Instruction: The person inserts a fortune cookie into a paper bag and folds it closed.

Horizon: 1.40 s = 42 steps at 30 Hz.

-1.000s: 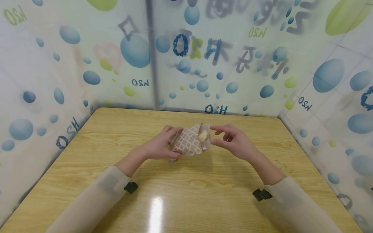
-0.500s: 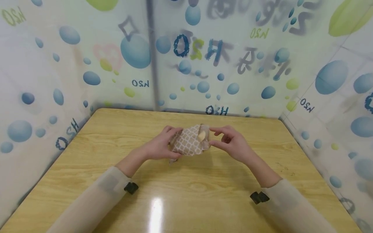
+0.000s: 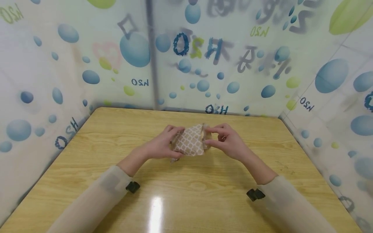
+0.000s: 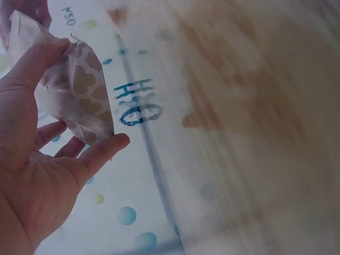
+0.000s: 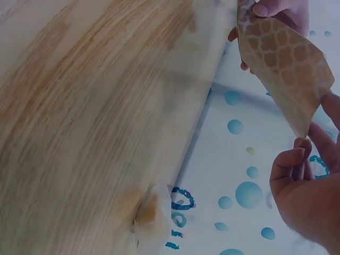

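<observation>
A tan paper wrapper (image 3: pixel 188 141) with a white lattice pattern is held up over the table between both hands. My left hand (image 3: pixel 158 145) grips its left end, thumb on the near side and fingers at the far edge. My right hand (image 3: pixel 230 139) pinches the wrapper's right end between thumb and fingers. In the left wrist view, the crumpled end of the wrapper (image 4: pixel 87 95) lies between the thumb and fingers. From the right wrist, the wrapper (image 5: pixel 289 56) tapers to a corner at the right fingertips. Its contents are mostly hidden.
The wood-grain table (image 3: pixel 186 191) reaches back to a wall sheet (image 3: pixel 180 77) printed with blue and green dots and lettering. Similar printed sheets enclose both sides. Small black pieces (image 3: pixel 255 194) hang at the sleeve cuffs.
My right hand has moved left onto the wrapper's right end and now folds it inward. The pale thing that showed in the opening is now mostly covered. The left hand keeps its grip.
</observation>
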Each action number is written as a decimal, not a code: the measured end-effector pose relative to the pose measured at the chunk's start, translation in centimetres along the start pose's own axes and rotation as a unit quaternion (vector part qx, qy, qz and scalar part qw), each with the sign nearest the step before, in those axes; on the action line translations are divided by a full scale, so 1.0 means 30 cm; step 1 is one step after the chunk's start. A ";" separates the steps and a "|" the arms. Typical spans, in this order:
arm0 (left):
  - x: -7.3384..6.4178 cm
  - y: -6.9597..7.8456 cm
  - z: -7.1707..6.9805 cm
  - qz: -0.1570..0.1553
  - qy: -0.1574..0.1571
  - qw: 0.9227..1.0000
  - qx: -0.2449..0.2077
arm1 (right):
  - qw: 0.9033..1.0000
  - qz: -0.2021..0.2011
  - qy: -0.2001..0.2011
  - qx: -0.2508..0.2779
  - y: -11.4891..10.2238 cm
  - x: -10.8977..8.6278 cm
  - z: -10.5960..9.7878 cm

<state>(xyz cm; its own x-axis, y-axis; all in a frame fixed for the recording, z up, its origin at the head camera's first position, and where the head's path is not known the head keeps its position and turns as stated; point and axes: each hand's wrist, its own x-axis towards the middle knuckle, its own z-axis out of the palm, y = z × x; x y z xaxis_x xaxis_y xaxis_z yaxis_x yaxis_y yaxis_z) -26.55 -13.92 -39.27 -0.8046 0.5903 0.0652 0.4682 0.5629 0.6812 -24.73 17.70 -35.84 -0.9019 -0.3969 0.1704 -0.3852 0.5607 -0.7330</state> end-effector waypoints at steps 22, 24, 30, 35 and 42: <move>-0.011 0.009 0.015 0.004 0.001 1.000 0.002 | 0.999 0.021 -0.030 0.014 0.032 -0.026 0.016; -0.013 0.003 0.014 0.008 0.005 1.000 0.002 | 0.999 0.024 -0.031 0.016 0.042 -0.034 0.010; -0.015 -0.014 0.014 0.020 0.006 1.000 -0.005 | 0.999 0.020 -0.033 0.018 0.061 -0.048 -0.003; -0.018 -0.022 0.010 0.016 0.001 1.000 -0.012 | 0.999 0.017 -0.042 0.030 0.069 -0.053 -0.008; -0.019 -0.038 0.001 0.011 0.004 1.000 -0.012 | 0.996 0.057 -0.016 0.060 0.135 -0.053 -0.081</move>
<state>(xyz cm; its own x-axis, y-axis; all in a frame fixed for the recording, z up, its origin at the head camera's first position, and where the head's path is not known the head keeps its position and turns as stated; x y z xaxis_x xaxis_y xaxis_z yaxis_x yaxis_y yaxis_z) -26.62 -14.90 -40.10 -0.7965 0.5985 0.0860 0.4778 0.5358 0.6962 -25.33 22.35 -37.48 -0.9310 -0.3597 0.0617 -0.2529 0.5139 -0.8197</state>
